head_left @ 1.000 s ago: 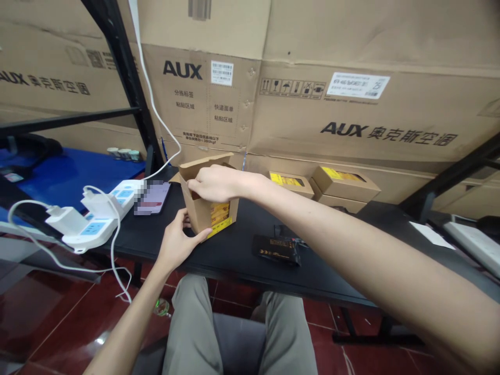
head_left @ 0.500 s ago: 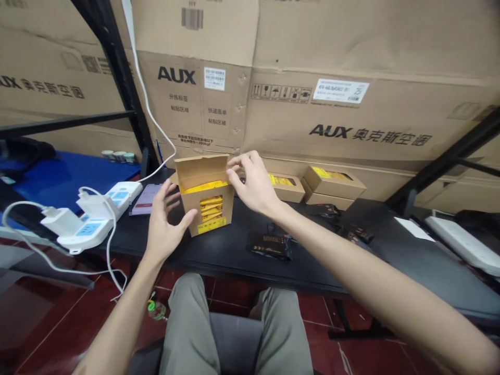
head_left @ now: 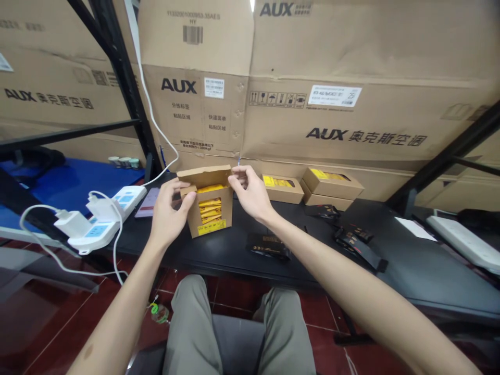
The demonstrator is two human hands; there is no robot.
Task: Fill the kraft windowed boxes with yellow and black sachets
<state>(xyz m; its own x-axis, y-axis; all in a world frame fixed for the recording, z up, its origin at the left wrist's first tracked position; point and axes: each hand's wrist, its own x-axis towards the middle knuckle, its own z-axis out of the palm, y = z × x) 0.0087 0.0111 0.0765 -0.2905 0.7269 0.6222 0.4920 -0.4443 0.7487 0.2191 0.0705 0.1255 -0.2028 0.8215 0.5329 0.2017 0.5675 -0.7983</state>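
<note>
The carton (head_left: 211, 195) stands upright on the worktop (head_left: 230, 252), its lid (head_left: 205, 175) raised, with yellow packets (head_left: 211, 211) visible inside (through the front window and the top opening). Left hand (head_left: 170, 209): grip pinching the side flap (head_left: 188, 190) between thumb and fingers. Right hand (head_left: 252, 192): grip at the lid's right end, fingers bent; whether it pinches cannot be determined.
</note>
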